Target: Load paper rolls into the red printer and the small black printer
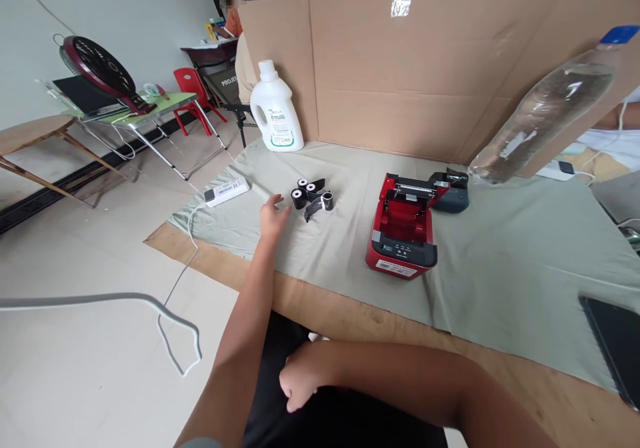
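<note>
My left hand (274,217) reaches over the cloth, fingers apart, holding nothing. Its fingertips are just left of a cluster of small black rolls (299,199), some with white centres; a loose black strip trails from one roll (327,200). I see no contact with them. My right hand (299,376) rests in my lap over dark clothing, curled into a fist; what is inside, if anything, is hidden. To the right of the rolls stands a red and black label or receipt printer (400,235), its dark lid (453,195) swung up and its inside bare.
A white jug (277,111) and a large clear bottle with blue cap (550,101) stand by the cardboard wall (390,81). A power strip (227,191) lies left, a dark phone or tablet (615,345) right. A fan (100,71) and a person (234,21) are beyond.
</note>
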`<act>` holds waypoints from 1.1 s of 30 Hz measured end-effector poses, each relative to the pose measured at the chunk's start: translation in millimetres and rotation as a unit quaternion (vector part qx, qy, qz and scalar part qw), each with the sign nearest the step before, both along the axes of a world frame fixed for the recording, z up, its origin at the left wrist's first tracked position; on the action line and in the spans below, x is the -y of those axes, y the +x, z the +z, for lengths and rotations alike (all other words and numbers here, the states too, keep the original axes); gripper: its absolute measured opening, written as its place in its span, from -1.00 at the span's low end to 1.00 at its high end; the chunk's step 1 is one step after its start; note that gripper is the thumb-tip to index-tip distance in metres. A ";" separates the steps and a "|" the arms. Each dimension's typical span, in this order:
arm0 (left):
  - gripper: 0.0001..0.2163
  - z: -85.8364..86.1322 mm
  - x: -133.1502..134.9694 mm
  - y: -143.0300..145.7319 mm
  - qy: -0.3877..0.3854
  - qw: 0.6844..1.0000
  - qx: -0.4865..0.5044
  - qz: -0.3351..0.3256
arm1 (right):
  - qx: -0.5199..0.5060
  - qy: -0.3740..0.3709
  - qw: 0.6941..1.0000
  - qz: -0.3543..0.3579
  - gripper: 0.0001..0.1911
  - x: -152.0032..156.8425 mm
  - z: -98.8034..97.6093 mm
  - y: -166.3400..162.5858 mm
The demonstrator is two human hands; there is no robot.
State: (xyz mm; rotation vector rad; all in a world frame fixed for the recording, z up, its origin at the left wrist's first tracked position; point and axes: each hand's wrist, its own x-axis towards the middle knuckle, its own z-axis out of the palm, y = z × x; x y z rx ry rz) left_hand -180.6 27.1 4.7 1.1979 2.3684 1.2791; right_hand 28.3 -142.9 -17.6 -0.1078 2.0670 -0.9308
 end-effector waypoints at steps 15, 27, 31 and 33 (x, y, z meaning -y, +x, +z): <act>-0.92 79.5 -115.8 -9.6 -0.250 0.959 -0.047 -0.124 | 0.044 -0.019 0.998 0.045 -0.59 -2.6 1.7 -9.4; -0.86 93.1 -76.1 24.2 0.205 0.976 0.038 -0.059 | 0.096 -0.031 0.994 0.031 -0.53 2.9 -14.5 -14.9; -0.72 103.6 -46.0 77.9 0.299 0.899 0.257 -0.190 | 0.145 -0.028 0.989 0.019 -0.53 3.1 -8.6 -14.2; -0.66 105.1 -30.4 110.5 0.282 0.868 0.317 -0.259 | 0.162 -0.028 0.986 -0.003 -0.51 1.2 -1.4 -11.2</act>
